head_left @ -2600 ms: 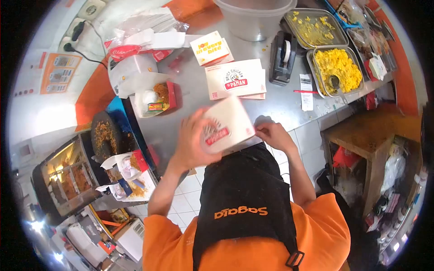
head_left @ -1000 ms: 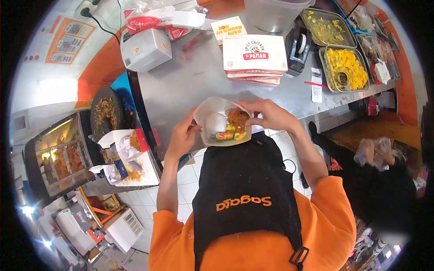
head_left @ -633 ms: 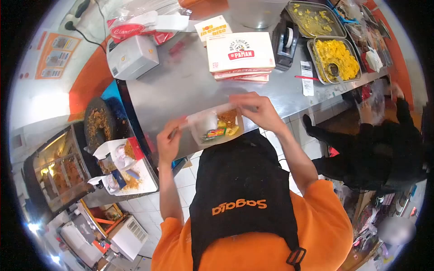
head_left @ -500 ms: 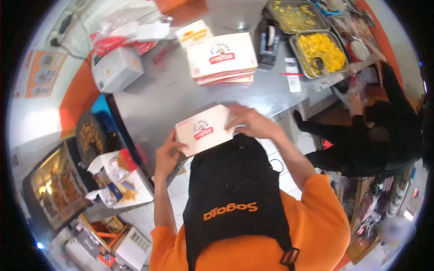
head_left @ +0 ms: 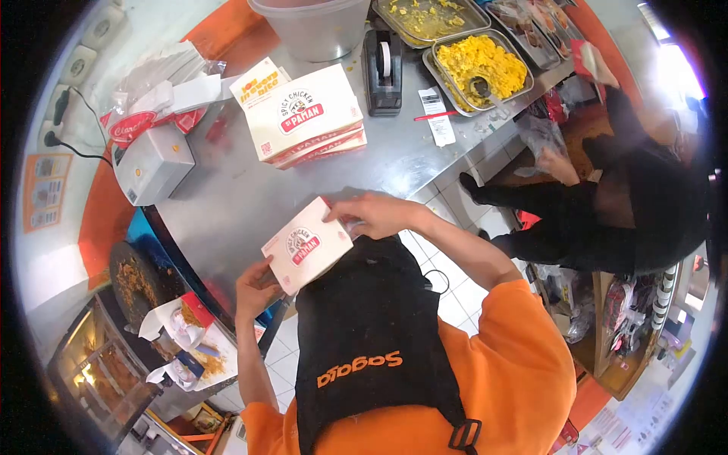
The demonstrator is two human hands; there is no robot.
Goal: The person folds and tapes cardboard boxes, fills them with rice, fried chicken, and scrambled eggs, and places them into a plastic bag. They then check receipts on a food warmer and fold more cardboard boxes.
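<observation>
Box (head_left: 307, 246) held by opposite edges, tabletop (head_left: 235, 205) between it and stack (head_left: 311, 121)

Printed card food box (head_left: 307, 245), white, lid folded down.
The lid is marked with a round emblem, the words "SPICY CHICKEN" and a red "PAMAN" label; red is shown at the far corner. The box is held at its ends by the left hand (head_left: 258, 288) and right hand (head_left: 373, 214), set aslant, printed face up, right end farther from the body.
</observation>
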